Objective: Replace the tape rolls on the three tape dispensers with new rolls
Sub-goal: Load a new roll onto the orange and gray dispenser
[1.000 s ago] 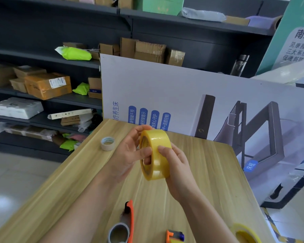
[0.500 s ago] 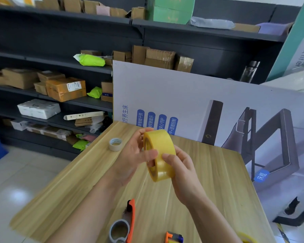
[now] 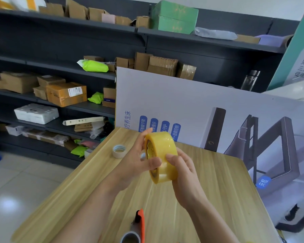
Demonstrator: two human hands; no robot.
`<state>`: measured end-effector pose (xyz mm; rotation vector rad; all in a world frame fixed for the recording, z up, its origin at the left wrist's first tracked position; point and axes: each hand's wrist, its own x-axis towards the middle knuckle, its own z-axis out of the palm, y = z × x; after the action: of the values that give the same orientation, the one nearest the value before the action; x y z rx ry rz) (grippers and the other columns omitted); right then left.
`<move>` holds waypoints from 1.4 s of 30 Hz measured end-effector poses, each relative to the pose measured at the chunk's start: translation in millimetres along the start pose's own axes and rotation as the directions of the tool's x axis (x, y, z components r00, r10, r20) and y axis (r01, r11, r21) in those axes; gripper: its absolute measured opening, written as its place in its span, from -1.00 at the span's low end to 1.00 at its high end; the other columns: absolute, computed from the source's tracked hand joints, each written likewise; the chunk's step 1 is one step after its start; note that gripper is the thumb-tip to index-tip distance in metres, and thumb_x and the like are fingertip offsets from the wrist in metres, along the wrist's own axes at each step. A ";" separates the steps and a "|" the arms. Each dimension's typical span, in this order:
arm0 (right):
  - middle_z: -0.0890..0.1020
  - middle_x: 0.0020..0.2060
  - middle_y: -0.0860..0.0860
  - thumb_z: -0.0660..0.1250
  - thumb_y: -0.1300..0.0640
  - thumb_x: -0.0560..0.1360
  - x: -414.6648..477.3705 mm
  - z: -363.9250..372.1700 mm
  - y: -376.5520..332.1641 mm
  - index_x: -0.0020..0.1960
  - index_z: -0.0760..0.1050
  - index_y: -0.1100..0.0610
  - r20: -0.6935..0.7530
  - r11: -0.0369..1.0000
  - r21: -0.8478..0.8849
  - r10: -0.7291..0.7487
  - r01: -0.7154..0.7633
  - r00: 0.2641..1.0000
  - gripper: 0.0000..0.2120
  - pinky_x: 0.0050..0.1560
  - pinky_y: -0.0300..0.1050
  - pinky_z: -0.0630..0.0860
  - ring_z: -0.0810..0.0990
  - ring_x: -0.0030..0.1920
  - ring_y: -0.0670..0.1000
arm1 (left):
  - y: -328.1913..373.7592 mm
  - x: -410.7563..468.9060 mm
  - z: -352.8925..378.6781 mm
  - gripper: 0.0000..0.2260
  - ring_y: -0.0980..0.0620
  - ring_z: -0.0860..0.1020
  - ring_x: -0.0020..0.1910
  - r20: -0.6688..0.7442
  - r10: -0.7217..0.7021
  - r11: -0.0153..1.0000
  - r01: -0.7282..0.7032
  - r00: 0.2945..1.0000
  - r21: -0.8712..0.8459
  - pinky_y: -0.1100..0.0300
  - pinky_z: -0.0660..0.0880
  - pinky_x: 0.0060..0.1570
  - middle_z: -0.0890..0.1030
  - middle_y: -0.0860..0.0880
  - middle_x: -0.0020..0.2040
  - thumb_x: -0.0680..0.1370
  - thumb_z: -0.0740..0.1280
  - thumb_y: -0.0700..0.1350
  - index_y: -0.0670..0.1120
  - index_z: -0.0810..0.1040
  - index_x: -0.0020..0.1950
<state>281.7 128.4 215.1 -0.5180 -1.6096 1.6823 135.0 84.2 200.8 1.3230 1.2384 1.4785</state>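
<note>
We hold both hands raised above the table (image 3: 218, 172), forearms reaching in from below. Our left hand (image 3: 135, 160) grips the yellow tape roll (image 3: 162, 155) with its thumb across the rim; our right hand (image 3: 184, 172) clasps the roll's outer band. The roll stands on edge in mid-air, its hole facing left toward us

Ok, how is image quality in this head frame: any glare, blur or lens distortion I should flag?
Head view: wide-angle bending curves the shelves and the table edges; a soft bright reflection sits on the floor tiles at lower left; the yellow tape roll shows small highlights on its glossy face; both hands, left hand and right hand, look reasonably sharp; daylight is even, shadows faint.
</note>
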 end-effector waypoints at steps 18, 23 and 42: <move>0.67 -0.33 0.02 0.19 0.13 0.40 58.4 123.2 30.8 -0.14 0.67 0.00 -0.078 0.999 0.024 -0.043 0.045 0.996 -0.74 -0.22 -0.20 0.57 0.63 -0.29 -0.07 | 4.7 -11.4 -141.3 -0.04 0.15 0.18 0.48 0.148 0.205 0.894 -0.247 0.968 0.374 0.18 0.26 0.38 0.14 0.18 0.48 0.21 0.59 0.10 0.17 0.11 0.48; 0.67 -0.19 -0.02 0.26 -0.06 0.28 58.1 131.5 36.5 -0.07 0.66 -0.05 -0.100 0.997 -0.058 -0.058 0.053 0.993 -0.71 -0.01 -0.04 0.49 0.60 -0.12 -0.06 | 3.5 -7.5 -150.5 0.05 0.00 0.44 0.33 0.073 0.020 0.993 -0.028 0.997 0.110 -0.04 0.49 0.24 0.36 0.00 0.39 0.06 0.52 0.40 0.13 0.20 0.45; 0.63 -0.18 0.00 0.29 -0.09 0.32 49.7 112.0 15.5 0.08 0.56 0.16 -0.081 0.977 -0.149 -0.165 0.152 0.983 -0.56 -0.13 -0.28 0.55 0.59 -0.15 -0.11 | 33.0 -7.8 -125.8 -0.31 0.00 0.32 0.44 0.085 0.317 0.913 -0.328 0.945 0.244 -0.11 0.32 0.39 0.38 0.05 0.41 0.35 0.49 -0.02 0.00 0.33 0.44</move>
<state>164.5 90.6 224.8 -0.5163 -1.6650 1.4139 13.8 49.3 233.4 1.7945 1.2571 1.5393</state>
